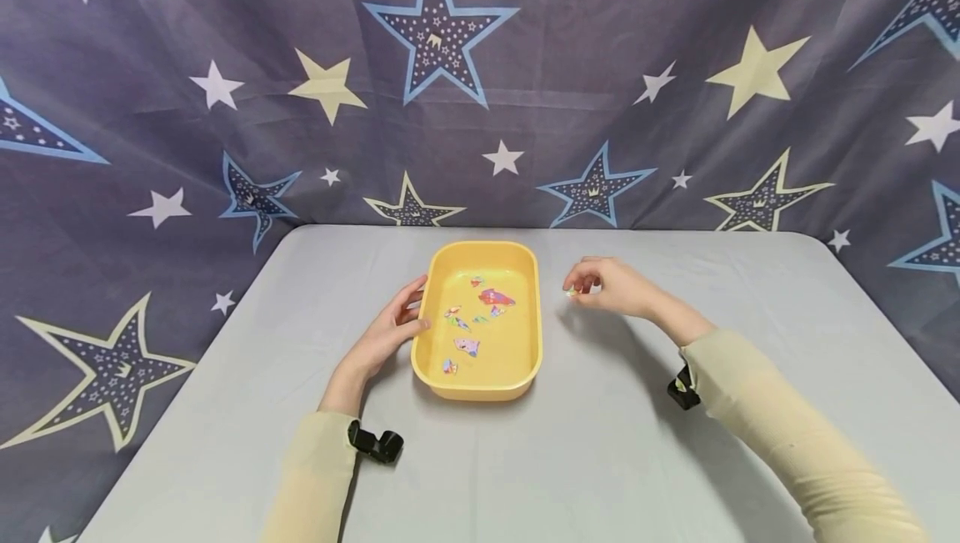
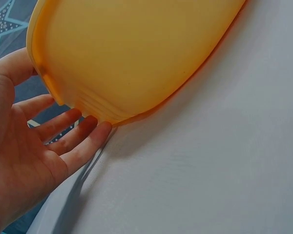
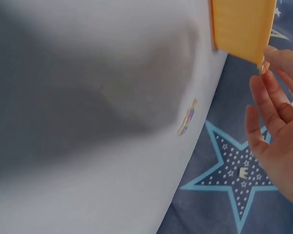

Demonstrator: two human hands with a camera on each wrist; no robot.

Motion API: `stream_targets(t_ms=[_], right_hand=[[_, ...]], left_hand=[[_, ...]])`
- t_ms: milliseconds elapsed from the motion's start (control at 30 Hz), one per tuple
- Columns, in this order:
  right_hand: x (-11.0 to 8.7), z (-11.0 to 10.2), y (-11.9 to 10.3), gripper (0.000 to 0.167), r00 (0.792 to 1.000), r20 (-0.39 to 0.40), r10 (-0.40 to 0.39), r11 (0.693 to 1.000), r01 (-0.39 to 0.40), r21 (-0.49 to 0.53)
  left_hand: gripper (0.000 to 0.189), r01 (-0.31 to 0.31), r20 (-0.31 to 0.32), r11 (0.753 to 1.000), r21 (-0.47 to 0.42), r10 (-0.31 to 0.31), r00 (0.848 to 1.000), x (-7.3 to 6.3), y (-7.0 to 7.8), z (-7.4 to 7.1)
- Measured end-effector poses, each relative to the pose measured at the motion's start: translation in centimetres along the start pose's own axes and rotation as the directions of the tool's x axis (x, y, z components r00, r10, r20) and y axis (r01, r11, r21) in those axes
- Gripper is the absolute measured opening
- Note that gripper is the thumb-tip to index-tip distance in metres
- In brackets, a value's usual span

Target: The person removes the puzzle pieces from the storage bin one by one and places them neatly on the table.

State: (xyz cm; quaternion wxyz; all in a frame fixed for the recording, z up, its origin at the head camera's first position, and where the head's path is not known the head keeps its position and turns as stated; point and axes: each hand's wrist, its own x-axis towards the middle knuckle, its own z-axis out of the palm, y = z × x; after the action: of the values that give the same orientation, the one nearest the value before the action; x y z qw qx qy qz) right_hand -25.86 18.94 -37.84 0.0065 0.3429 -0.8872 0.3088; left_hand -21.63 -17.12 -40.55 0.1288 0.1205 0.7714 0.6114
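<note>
While left hand (image 1: 386, 333), fingers spread, grips yellow tray (image 1: 477, 394), right hand (image 1: 611, 286), fingers bent, pinches colourful scrap (image 3: 265, 67).

Head view evenly bright, wrist views dimmer.
Light from above lays a soft shadow left of the right arm (image 1: 780, 426) on the table (image 1: 600, 460); the tray (image 1: 517, 334) shows faint sheen toward its far end. A broad, blurred shadow darkens the right wrist view.

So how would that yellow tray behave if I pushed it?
The yellow tray is probably stiff: its walls hold shape where the left hand grips. Low and wide, it likely slides rather than tips. The loose-looking flat pieces inside may shift.
</note>
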Motion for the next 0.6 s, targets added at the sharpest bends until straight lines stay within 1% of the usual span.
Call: stream_targets(t_ms=[133, 367, 500, 600], right_hand=[[-0.4, -0.2, 0.6, 0.013, 1.0, -0.013, 0.012, 1.0, -0.013, -0.019], [-0.9, -0.6, 1.4, 0.017, 0.997, -0.035, 0.063, 0.998, -0.063, -0.004], [-1.2, -0.7, 2.2, 0.019, 0.994, -0.047, 0.094, 0.995, -0.095, -0.019], [-1.4, -0.7, 2.8, 0.019, 0.992, -0.049, 0.12, 0.991, -0.122, -0.049]], left_hand=[[0.072, -0.004, -0.001, 1.0, 0.004, 0.004, 1.0, 0.0, -0.2, -0.1], [0.071, -0.003, -0.008, 1.0, -0.017, 0.003, 1.0, 1.1, -2.3, -0.7], [0.071, -0.018, -0.004, 1.0, -0.024, 0.017, 1.0, 1.2, -2.7, -0.8], [0.071, -0.033, -0.003, 0.999, -0.028, 0.033, 0.999, 1.2, -2.8, -0.8]])
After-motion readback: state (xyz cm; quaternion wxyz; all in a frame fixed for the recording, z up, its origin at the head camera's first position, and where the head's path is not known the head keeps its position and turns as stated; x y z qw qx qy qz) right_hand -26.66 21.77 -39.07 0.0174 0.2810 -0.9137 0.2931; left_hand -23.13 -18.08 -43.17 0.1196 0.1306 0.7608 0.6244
